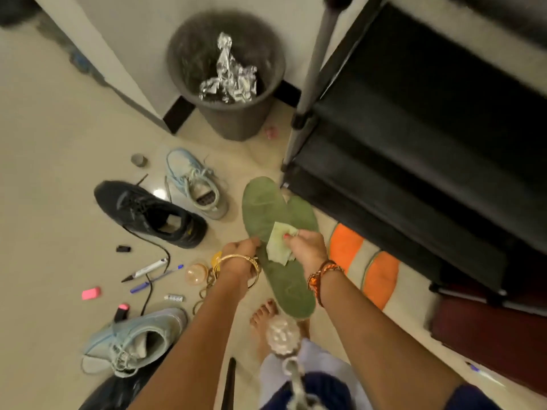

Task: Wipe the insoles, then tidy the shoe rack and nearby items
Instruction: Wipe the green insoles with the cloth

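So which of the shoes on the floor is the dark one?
The black sneaker, lying left of the green insoles; the other two shoes are pale blue.

We see two green insoles [268,214] stacked and held above the floor, toes toward twelve o'clock, a pale green wipe [278,243] pressed on the upper one, with the black, empty-shelved shoe rack [414,161] standing at two o'clock of them.
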